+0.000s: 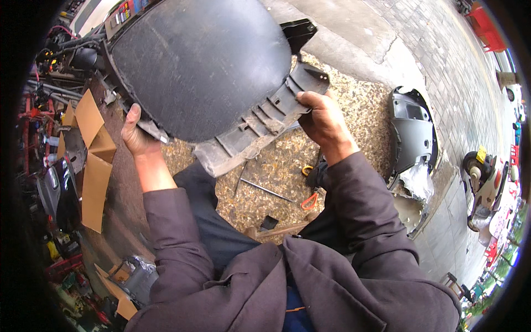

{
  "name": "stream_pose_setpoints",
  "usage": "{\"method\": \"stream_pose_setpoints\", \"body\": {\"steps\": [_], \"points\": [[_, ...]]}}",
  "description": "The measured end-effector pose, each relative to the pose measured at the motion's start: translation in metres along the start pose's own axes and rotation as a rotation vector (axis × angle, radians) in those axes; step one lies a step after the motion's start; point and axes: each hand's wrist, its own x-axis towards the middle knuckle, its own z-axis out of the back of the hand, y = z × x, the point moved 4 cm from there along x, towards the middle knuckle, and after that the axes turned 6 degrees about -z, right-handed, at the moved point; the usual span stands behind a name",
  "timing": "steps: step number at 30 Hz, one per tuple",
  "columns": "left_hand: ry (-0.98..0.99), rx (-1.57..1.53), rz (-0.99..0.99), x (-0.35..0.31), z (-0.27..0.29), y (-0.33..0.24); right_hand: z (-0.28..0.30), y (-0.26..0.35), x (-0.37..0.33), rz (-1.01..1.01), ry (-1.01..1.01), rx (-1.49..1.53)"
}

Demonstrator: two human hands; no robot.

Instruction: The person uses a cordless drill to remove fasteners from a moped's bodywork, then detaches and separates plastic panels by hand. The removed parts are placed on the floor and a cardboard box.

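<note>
Nearest the lens, dark brown jacket [238, 293], sleeves reaching out to both hands. Between and beyond the hands, broad black plastic panel [199, 61], held up over speckled ground [359, 105]. Left hand [139, 138] clasping the near-left edge, thumb on top; right hand [326, 122] gripping the right end of the panel's dirty, ribbed rim, thumb pressed over it.

Could slip, probably, because of slight thumb contact at the left and loose dirt on the rim. Might twist from uneven lifting, given such widely spaced holds. Liable to crack along the ribs beside the right thumb under heavy bending. After a drop, likely to strike the thin rod [266, 190] and orange-handled tool [314, 195] below and between the hands. With a wide swing, apt to catch the cardboard box [94, 166] left of the left hand.

Cut off by the upper edge: far end of the panel. Hidden: panel's underside, most of the left fingers, any support beneath the far side. Hard to make out: small black piece [269, 223] on the body side of the hands. Partly covered by clear wrap [418, 180]: lower end of the grey moulded part [412, 141], right of the right hand.
</note>
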Motion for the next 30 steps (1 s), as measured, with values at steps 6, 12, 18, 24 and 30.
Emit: {"method": "stream_pose_setpoints", "body": {"steps": [6,12,18,24,30], "points": [[-0.044,-0.006,-0.011,-0.001,0.000,-0.003,0.009,0.005,0.001,0.037,-0.109,-0.020],[0.000,-0.133,0.030,0.002,0.005,-0.005,0.011,0.017,0.003,0.150,-0.001,-0.014],[-0.335,0.186,0.099,0.001,0.024,0.008,0.013,0.023,0.003,0.157,-0.024,-0.001],[-0.245,0.787,0.185,-0.008,0.020,0.046,0.012,0.030,0.000,0.159,-0.048,-0.002],[0.528,1.479,0.242,-0.062,-0.009,0.131,0.002,0.029,-0.002,0.189,0.082,0.124]]}}
